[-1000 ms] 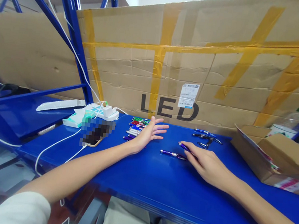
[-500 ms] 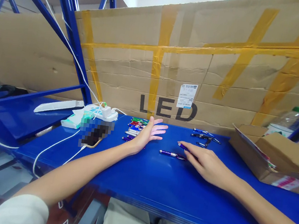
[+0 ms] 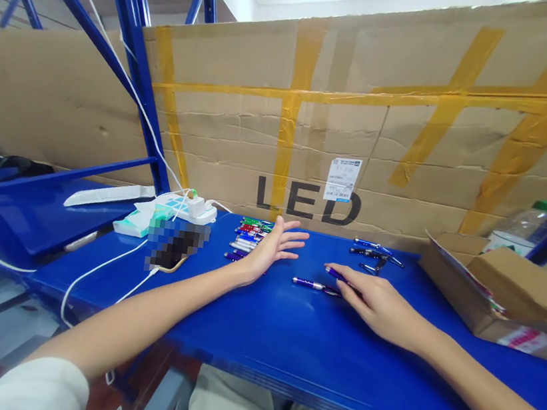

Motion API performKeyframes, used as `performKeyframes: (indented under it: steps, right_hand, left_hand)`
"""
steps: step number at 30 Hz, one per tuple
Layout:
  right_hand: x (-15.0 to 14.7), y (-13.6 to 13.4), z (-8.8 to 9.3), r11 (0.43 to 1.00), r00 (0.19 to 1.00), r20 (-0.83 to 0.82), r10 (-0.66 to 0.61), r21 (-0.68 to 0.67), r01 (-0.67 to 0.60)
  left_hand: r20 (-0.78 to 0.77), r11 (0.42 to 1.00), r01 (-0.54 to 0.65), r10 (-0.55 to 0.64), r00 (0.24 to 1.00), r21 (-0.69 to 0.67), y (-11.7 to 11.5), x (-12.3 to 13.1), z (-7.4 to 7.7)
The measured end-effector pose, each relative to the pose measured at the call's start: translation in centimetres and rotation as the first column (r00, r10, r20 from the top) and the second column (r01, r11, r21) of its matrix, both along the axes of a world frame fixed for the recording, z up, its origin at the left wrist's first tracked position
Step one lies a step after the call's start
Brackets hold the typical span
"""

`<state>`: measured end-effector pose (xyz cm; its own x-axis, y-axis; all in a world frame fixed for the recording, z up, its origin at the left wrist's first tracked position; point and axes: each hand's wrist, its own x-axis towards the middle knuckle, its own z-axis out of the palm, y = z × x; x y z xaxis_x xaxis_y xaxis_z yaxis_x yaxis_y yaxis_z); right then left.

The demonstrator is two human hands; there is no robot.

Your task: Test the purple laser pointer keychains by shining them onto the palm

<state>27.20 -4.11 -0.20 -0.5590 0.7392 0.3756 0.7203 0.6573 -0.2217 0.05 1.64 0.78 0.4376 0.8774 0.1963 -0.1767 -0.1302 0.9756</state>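
Observation:
My right hand [image 3: 374,306] is closed on a purple pen [image 3: 334,273], whose end sticks out past the fingertips. Just below it, a second purple pen [image 3: 311,284] lies on the blue table [image 3: 248,323], its right end close to my right fingers. My left hand [image 3: 275,249] is open on its edge, fingers stretched to the right and thumb up. Beside that hand is a row of several pens [image 3: 244,245] in green, red, blue, white and purple, partly hidden behind it. Further right, several blue and black pens [image 3: 373,252] lie loosely together.
An open cardboard box [image 3: 502,309] stands at the right, with a green-capped plastic jar [image 3: 527,228] behind it. At the left lie a phone [image 3: 174,252] on a cable and a white power strip [image 3: 202,212]. A large cardboard sheet [image 3: 241,140] closes off the back.
Both hands keep almost the same position. The view has shifted slightly, and the pens on the table lie as before.

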Motion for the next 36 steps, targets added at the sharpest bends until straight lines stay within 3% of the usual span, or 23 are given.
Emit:
performKeyframes:
  steps: [4, 14, 21, 24, 26, 29, 33, 36]
  right_hand:
    - [0.0, -0.1, -0.1, 0.997, 0.999, 0.032, 0.042, -0.063, -0.040]
    - [0.2, 0.1, 0.0, 0.999, 0.999, -0.052, -0.001, 0.052, 0.003]
    - [0.1, 0.2, 0.0, 1.000, 1.000, -0.013, -0.021, -0.016, 0.021]
    - [0.0, 0.0, 0.2, 0.998, 0.999, -0.033, -0.018, -0.055, 0.016]
    - [-0.3, -0.3, 0.5, 0.995, 0.998, -0.063, -0.022, -0.096, 0.016]
    - [-0.8, -0.8, 0.9, 0.987, 0.996, -0.089, -0.005, -0.159, -0.009]
    - [-1.4, -1.3, 1.1, 0.979, 0.995, -0.091, 0.049, -0.195, -0.066]
    - [-1.7, -1.6, 1.1, 0.970, 0.992, -0.104, 0.073, -0.224, -0.095]
  left_hand:
    - [-0.002, 1.000, -0.007, 0.007, 1.000, 0.001, 0.1, 0.0, 0.0]
    - [-0.012, 1.000, -0.005, 0.005, 1.000, 0.000, -0.1, 0.0, 0.1]
    - [-0.012, 1.000, -0.005, 0.005, 1.000, -0.003, -0.1, 0.0, 0.1]
    - [-0.052, 0.996, -0.033, 0.037, 0.998, 0.081, -0.2, 0.1, -0.1]
    - [-0.125, 0.966, -0.061, 0.095, 0.988, 0.252, -0.6, 0.0, -0.3]
    - [-0.272, 0.848, 0.010, 0.159, 0.949, 0.530, -1.5, -0.2, -0.1]
    - [-0.453, 0.710, 0.213, 0.165, 0.876, 0.671, -2.6, -0.5, 0.3]
    - [-0.530, 0.676, 0.300, 0.159, 0.833, 0.674, -2.6, -0.5, 0.2]
